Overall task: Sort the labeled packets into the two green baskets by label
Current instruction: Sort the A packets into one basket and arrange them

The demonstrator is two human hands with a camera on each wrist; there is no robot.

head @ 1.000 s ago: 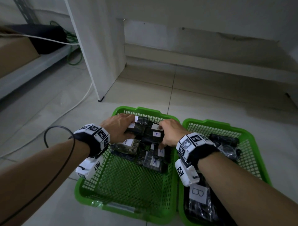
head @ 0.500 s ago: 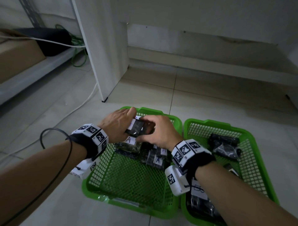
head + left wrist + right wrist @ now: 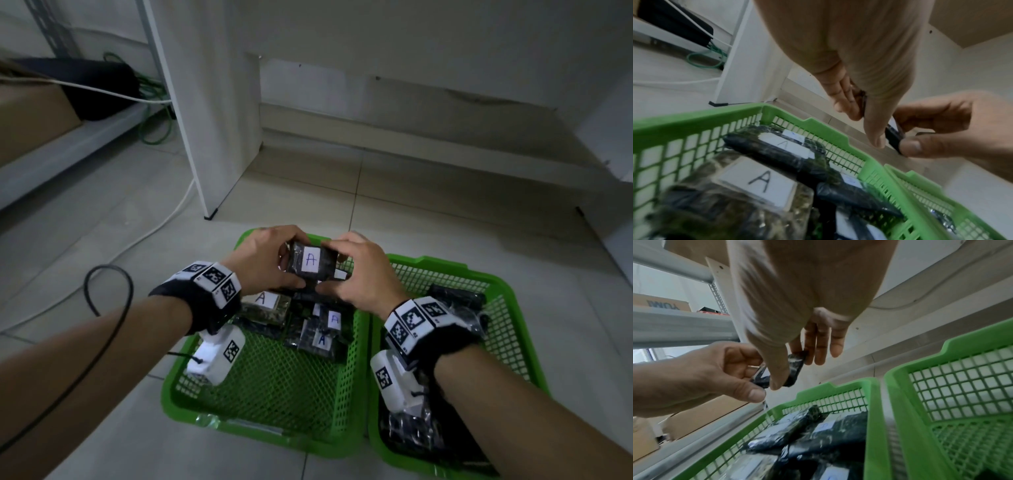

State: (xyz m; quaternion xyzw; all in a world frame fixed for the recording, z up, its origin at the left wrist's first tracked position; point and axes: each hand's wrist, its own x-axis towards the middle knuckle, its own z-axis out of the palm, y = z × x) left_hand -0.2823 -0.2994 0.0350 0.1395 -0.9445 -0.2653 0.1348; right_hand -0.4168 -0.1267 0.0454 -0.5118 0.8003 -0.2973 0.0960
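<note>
The head view is dim and flat, with soft shadow pooled under the wall ledge and along the floor (image 3: 445,212) at right. Its wide lens bends straight lines near the edges. White labels stay readable, though the dark packets (image 3: 310,337) lose detail. Both wrist views are brighter but soft: the left hand (image 3: 859,68) and right hand (image 3: 797,296) fill the top, blurred and pale, and the green basket rim (image 3: 818,128) smears toward the lower corners.
</note>
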